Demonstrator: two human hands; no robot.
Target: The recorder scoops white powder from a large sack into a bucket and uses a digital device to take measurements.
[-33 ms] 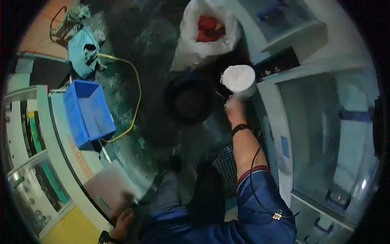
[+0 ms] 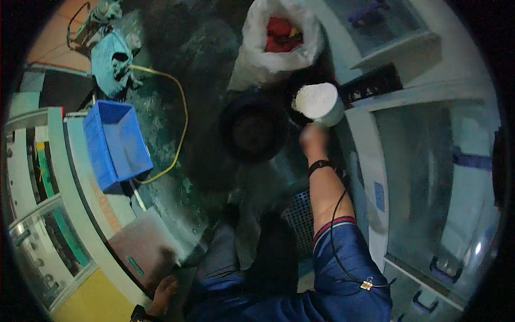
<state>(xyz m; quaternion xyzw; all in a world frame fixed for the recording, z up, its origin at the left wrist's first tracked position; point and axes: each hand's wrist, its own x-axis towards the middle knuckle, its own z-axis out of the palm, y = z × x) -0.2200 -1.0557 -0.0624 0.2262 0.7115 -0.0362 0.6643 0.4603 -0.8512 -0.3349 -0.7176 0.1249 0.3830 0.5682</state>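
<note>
The right hand, blurred, grips the near side of a round white container heaped with white powder; the way its fingers close cannot be made out. A black band circles that wrist, and a thin black cable with a small gold-coloured clip runs along the dark blue sleeve. The left hand is low in the view, in shadow beside a flat, pinkish-grey panel — whether it is spread or curled, or touches the panel, I cannot tell.

The white container is tilted slightly toward the left, near a round black tub on the dark, stained floor. Just beyond the container is a white sack, its mouth open on red contents. A grey perforated basket sits below the right forearm. Farther left, well apart from the container, are an open blue rectangular plastic crate, a curving yellow hose and a teal machine part.
</note>
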